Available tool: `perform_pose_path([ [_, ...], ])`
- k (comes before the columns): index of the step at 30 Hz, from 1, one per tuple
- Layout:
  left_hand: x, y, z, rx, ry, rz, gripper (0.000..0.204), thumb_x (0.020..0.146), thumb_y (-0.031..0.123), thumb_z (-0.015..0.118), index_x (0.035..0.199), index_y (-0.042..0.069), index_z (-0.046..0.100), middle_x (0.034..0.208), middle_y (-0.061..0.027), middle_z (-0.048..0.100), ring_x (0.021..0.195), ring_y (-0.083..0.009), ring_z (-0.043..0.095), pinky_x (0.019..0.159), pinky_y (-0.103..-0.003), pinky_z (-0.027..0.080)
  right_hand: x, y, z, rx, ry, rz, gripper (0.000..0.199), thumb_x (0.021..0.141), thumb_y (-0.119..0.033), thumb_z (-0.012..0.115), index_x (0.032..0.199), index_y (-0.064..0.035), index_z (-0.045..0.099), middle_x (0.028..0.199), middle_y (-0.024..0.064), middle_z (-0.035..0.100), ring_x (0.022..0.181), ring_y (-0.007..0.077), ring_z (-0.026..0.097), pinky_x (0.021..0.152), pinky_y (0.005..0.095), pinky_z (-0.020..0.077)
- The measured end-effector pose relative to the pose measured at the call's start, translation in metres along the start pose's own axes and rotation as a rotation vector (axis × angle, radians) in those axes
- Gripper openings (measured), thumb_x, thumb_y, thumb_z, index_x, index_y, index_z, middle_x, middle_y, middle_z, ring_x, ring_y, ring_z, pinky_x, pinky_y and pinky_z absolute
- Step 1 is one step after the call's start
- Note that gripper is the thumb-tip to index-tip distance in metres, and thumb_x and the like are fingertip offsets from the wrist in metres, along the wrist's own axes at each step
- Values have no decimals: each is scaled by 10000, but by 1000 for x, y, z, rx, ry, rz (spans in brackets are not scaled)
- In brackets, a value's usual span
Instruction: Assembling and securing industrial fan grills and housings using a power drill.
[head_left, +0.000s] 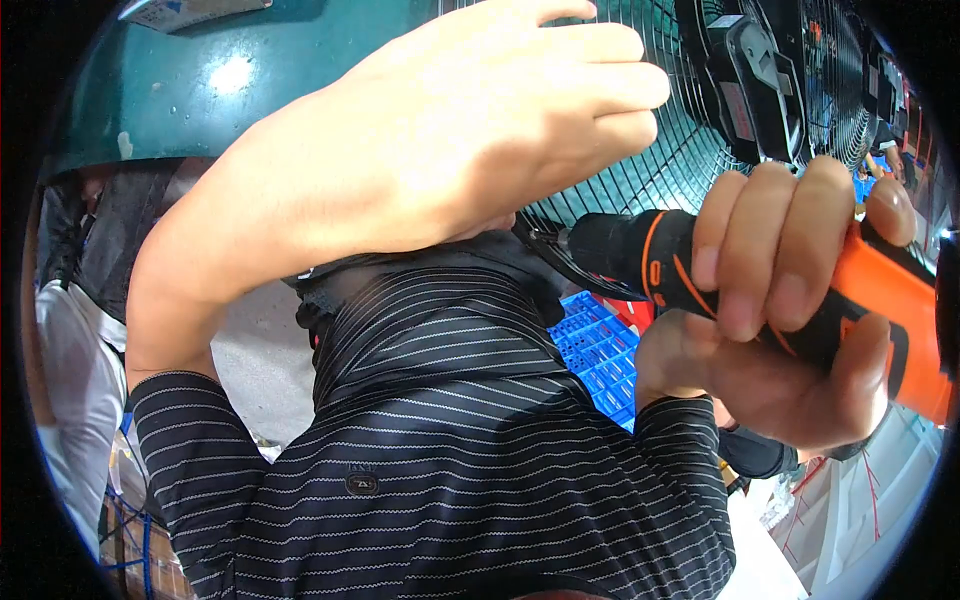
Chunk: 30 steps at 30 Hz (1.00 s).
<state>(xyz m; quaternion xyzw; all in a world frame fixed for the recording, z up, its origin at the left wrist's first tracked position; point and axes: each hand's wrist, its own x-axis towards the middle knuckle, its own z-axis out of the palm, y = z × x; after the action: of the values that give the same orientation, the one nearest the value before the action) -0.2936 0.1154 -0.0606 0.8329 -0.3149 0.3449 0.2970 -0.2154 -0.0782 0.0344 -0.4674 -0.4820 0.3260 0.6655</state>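
My right hand [775, 240] is wrapped round an orange and black cordless screwdriver [655, 255]. Its narrow metal tip points left, to the near rim of a black wire fan guard [665, 150]. My left hand [530, 110] reaches across from the left, with its fingers bent over the guard's wires and closed on its near side. The left thumb is mostly hidden under the palm, and whatever the screwdriver tip meets is hidden there too. On the guard's far part sits a black motor housing [745, 80] or bracket.
A glossy green tabletop [240, 110] spreads beneath the guard, with a pale object [185, 10] at its far left. Another round wire guard [840, 80] stands at the right. Blue plastic crates [600, 350] lie below, beside my body. Part of another person [885, 145] shows at far right.
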Motion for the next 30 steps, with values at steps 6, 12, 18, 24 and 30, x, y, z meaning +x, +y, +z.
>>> perform_pose_path([
  [6,2,3,-5,5,-127,-38,170,819,103,636,918,0,542,916,-115,485,886,-271,520,885,-381,430,-4,-3,-1,-14,-54,12,526,943,-276,545,1371,6,426,828,35,509,662,109,517,661,297,425],
  [12,6,7,-5,17,37,12,217,766,87,625,945,-8,546,956,-122,511,926,-271,522,910,-393,422,-7,-11,11,-114,-148,30,546,940,-308,615,1372,-64,386,842,27,523,662,132,549,659,292,442],
  [18,7,12,-20,178,-310,-70,267,749,120,635,960,-20,550,953,-121,504,919,-275,510,913,-406,407,-4,8,11,-44,-144,-82,595,898,-319,682,1338,-48,387,821,38,543,619,131,579,615,277,479],
  [24,0,23,-6,126,-153,-232,608,573,154,814,1141,46,627,1288,-115,580,1280,-283,499,1128,-456,333,20,3,-1,-6,-428,-18,413,821,-177,781,1077,-50,484,718,21,580,552,141,605,491,230,513],
  [30,-2,29,-14,72,-259,-290,745,498,146,872,1177,25,591,1289,-155,557,1292,-349,470,1154,-461,336,22,10,3,80,-514,-77,460,792,-165,802,1124,-31,514,709,33,631,538,142,624,500,249,522],
])
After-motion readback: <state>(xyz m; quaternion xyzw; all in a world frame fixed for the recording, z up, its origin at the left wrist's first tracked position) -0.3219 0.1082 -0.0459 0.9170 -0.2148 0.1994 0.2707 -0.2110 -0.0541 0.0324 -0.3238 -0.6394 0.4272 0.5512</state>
